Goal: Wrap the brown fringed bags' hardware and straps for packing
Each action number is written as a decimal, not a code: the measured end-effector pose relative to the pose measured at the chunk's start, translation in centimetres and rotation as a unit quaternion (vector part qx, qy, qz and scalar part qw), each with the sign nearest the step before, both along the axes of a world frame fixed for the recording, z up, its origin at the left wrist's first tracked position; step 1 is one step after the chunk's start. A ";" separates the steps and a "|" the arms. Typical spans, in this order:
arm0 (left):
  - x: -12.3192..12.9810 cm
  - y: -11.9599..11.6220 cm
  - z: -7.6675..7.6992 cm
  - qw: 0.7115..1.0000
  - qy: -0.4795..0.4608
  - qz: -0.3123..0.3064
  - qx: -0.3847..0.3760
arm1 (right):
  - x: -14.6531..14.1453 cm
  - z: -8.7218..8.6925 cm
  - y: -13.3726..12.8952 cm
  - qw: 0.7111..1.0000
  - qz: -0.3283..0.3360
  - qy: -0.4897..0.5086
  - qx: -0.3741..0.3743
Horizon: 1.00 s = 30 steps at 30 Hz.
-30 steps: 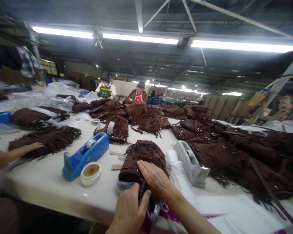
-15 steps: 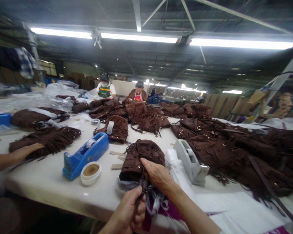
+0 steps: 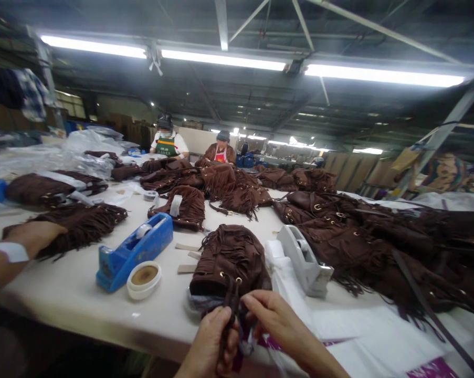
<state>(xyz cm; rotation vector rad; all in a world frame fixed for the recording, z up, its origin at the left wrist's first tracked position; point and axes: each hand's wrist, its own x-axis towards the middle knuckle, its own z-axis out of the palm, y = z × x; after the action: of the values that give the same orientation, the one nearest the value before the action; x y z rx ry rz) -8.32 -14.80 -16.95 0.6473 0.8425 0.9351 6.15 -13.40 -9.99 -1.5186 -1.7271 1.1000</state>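
A dark brown fringed drawstring bag [image 3: 232, 252] lies on the table in front of me, its gold eyelets facing my hands. My left hand [image 3: 215, 338] is closed around the bag's drawstring [image 3: 231, 299] just below the eyelets. Beside it, my right hand [image 3: 276, 320] has its fingers curled together close to the cord; what they pinch is hidden. Clear plastic [image 3: 199, 302] shows under the bag's near end. Left of the bag are a blue tape dispenser [image 3: 136, 252] and a white-rimmed tape roll [image 3: 144, 280].
A grey tape dispenser [image 3: 305, 260] stands on white plastic sheets [image 3: 362, 331] at right. More brown bags [image 3: 355, 241] are heaped beyond it. Another person's hand [image 3: 43, 236] rests on a fringed bag [image 3: 89, 226] at left. Two people work across the table [image 3: 75, 310].
My right hand has left the bag's top and come back toward me, fingers now curled beside the drawstring. My left hand keeps its hold. The neighbour's arm has shifted at left.
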 end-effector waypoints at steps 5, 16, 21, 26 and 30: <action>0.4 0.3 -0.5 0.999 0.015 0.004 0.050 | -2.1 -1.7 0.0 0.990 -0.001 0.101 -0.098; 1.2 0.9 -2.6 0.995 -0.008 -0.007 0.094 | -3.2 -2.2 0.5 0.961 -0.085 0.218 -0.149; 1.4 0.7 -2.5 0.994 0.011 0.010 0.105 | -3.4 -2.4 0.9 0.957 -0.110 0.228 -0.140; 1.7 0.4 -2.2 0.992 0.024 0.019 0.119 | -3.5 -1.9 0.5 0.957 -0.103 0.229 -0.144; 0.7 -0.2 -0.2 0.989 0.080 -0.043 0.115 | -3.2 -1.4 0.2 0.959 -0.075 0.228 -0.153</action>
<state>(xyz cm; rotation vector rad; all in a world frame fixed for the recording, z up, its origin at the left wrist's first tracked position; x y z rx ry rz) -7.59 -15.01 -17.15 0.9618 0.8475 0.9174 2.93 -13.24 -11.37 -1.3975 -1.1504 1.5463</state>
